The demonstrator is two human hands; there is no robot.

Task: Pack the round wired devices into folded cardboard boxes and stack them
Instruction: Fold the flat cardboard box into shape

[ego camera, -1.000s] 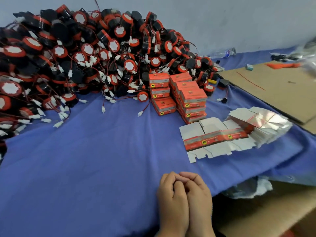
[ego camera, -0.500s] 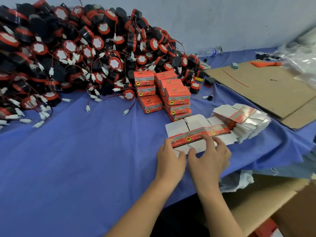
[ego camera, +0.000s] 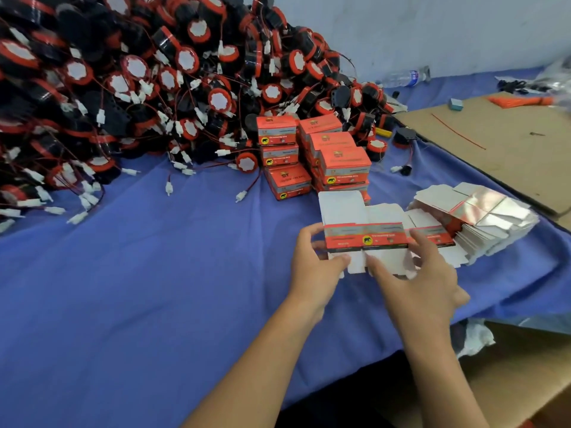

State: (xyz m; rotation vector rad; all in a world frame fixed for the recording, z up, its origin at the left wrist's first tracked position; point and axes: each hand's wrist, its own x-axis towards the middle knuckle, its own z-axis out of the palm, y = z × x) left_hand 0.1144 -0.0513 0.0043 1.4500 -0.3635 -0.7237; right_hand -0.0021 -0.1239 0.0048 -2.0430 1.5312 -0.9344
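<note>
A table draped in blue cloth (ego camera: 154, 288) is standing against a pale wall (ego camera: 432, 32). A brown cardboard sheet (ego camera: 509, 143) is lying at its far right corner, and a plastic bottle (ego camera: 404, 78) is lying along the far edge. A big heap of round wired devices (ego camera: 139, 88), black with red rims and white plugs, is filling the far left. Orange packed boxes (ego camera: 343, 162) are sitting stacked mid-table beside the heap. Near the right edge, a stack of flat boxes (ego camera: 482, 217) is fanning out. Toward the near edge, the left hand (ego camera: 312, 267) is pinching one end of a flat box (ego camera: 364, 233), white with an orange band, while the right hand (ego camera: 420, 285) is gripping the other end.
</note>
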